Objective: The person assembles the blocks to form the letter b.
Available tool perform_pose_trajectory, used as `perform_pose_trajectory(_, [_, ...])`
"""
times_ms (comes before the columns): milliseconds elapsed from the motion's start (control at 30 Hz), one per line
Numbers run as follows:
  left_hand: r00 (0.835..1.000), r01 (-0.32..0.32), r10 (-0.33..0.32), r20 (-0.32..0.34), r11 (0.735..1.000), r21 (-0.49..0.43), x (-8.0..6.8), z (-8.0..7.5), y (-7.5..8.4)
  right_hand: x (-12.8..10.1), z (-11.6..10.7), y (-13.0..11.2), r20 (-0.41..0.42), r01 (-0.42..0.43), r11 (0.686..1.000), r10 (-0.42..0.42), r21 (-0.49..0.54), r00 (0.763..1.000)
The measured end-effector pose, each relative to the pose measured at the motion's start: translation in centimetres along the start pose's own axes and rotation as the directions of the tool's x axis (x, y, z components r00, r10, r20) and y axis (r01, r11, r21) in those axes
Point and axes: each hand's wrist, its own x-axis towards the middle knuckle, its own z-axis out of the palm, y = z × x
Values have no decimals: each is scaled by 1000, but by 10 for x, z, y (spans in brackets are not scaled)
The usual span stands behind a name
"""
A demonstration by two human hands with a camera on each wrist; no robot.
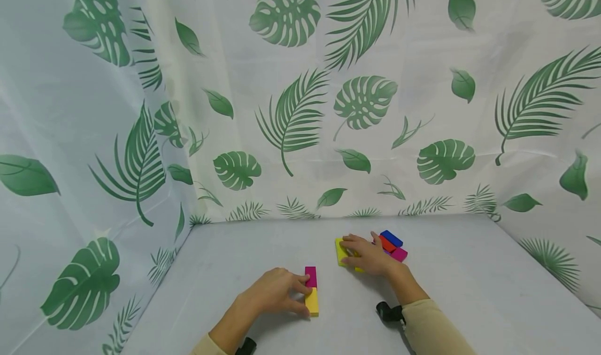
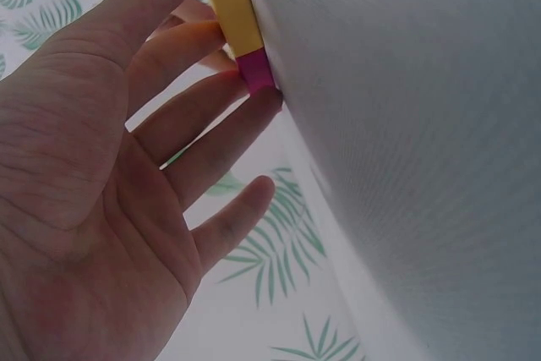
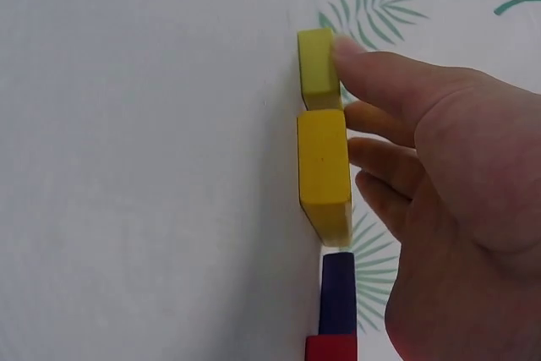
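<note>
On the grey table, taking the magenta block as landmark, the right hand lies flat and relaxed on the yellow blocks beyond-right of it, while the left hand touches it and the yellow block nearer, their long axes running away.

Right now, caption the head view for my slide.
Left hand touches a magenta-and-yellow block pair; right hand rests on yellow blocks beside more coloured blocks.
</note>
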Motion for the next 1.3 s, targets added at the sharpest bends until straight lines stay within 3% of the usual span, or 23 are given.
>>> perform_pose_trajectory(267, [1000,17,-17,5,1000,-7,0,1,0,6,4,-1,47,22,1000,-22,13,999])
perform_pose_trajectory(533, [1000,7,-7,-1,1000,-5,0,0,0,7,3,-6,92,-14,988,0,155,996])
perform_pose_trajectory(833, [1000,16,-16,14,1000,-19,0,1,0,7,5,-10,60,30,992,-38,122,997])
perform_pose_trajectory(1300, [1000,17,-17,12,1000,-14,1,2,-1,14,16,-19,-40,15,999,-14,31,999])
